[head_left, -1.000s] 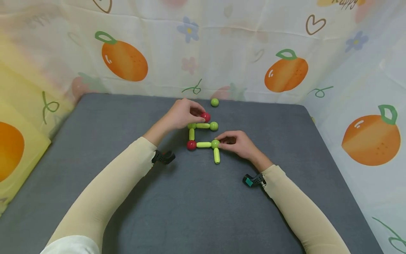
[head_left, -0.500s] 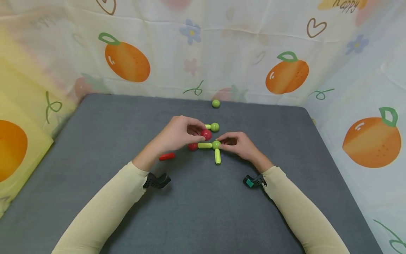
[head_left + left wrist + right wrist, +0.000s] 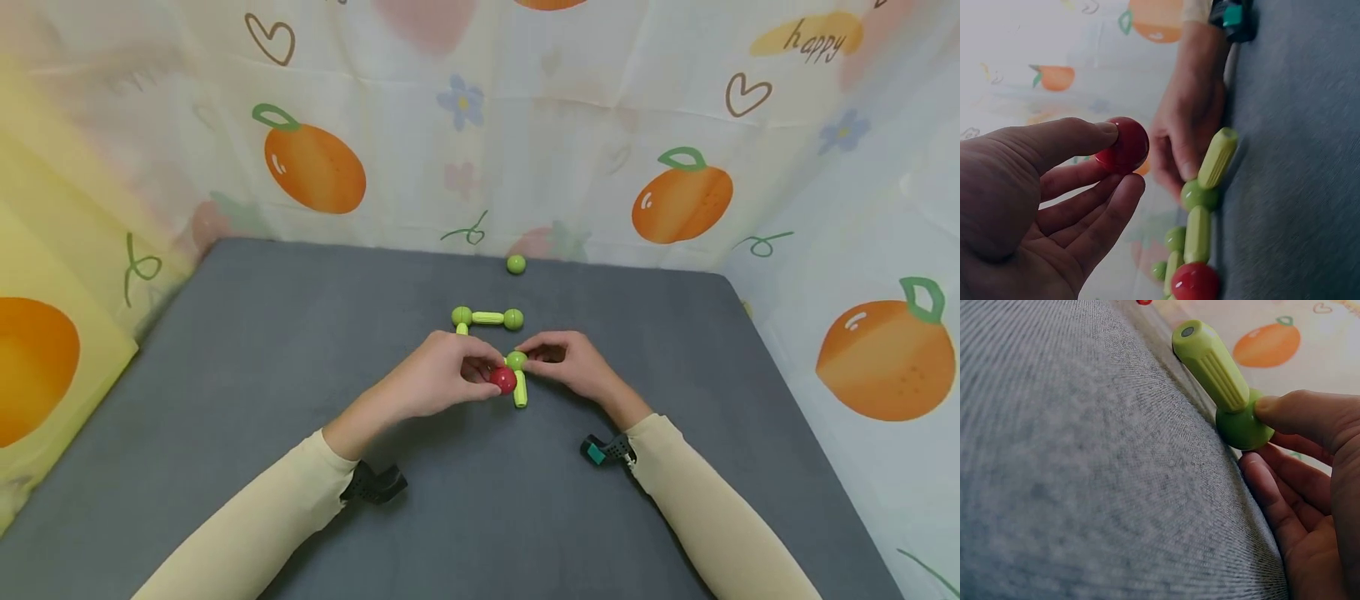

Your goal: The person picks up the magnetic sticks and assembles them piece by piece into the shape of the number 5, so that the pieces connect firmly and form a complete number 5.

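Observation:
My left hand (image 3: 442, 377) holds a glossy red ball (image 3: 1124, 145) between thumb and fingers, raised off the table. It is near the free end of a light-green ribbed rod (image 3: 521, 390). This rod joins a green ball (image 3: 1246, 425), which my right hand (image 3: 572, 363) pinches low at the cloth. From that ball another green rod (image 3: 1197, 234) leads to a second red ball (image 3: 1194, 282), hidden behind my left hand in the head view. Farther back, two green balls (image 3: 462, 317) with a rod (image 3: 488, 318) between them continue the chain.
A loose green ball (image 3: 516, 264) lies at the table's back edge. The dark grey cloth tabletop (image 3: 480, 508) carries the parts. A printed white curtain (image 3: 555, 125) hangs behind, and a yellow one (image 3: 67, 250) hangs at the left.
My left hand has brought the red ball toward me, from behind the chain to the front rod. A red rod seen half a second ago is now hidden. My right hand keeps its grip.

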`<state>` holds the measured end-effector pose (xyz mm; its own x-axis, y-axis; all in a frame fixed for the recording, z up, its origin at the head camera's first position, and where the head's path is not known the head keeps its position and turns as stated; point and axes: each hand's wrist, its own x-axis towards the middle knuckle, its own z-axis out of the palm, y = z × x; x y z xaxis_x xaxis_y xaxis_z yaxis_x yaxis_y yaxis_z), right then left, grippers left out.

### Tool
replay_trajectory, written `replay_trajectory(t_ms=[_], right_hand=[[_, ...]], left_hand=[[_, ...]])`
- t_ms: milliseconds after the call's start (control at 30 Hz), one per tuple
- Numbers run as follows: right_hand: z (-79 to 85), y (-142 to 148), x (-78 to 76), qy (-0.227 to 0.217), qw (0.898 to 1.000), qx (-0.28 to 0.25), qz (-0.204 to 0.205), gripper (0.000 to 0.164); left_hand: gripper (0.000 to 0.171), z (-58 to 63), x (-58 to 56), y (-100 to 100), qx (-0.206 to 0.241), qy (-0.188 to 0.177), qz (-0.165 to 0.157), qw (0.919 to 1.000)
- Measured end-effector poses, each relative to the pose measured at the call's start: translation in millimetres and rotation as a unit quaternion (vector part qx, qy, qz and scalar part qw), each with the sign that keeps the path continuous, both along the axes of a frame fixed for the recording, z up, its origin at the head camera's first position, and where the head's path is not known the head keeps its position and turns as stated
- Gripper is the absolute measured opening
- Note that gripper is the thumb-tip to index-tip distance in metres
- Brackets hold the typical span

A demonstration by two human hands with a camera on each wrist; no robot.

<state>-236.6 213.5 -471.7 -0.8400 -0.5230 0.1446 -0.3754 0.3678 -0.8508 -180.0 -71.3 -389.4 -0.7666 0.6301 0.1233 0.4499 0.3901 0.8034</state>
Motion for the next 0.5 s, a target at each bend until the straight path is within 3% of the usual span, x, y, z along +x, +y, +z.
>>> replay_trajectory(t_ms=[267,500], right_hand=[[-4.3,-2.8,7.4,-0.014,1.0,-0.015,0.004,0.019],[0.8,-1.3,4.8,-0.007,1.0,-0.011,-0.004,0.019]], left_hand=[[0.023,-18.9,14.4,8.5,-0.012,0.0,-0.013,0.9998],[0.023,-23.5,13.3,13.6,-0.022,0.016,-0.021,0.9994]])
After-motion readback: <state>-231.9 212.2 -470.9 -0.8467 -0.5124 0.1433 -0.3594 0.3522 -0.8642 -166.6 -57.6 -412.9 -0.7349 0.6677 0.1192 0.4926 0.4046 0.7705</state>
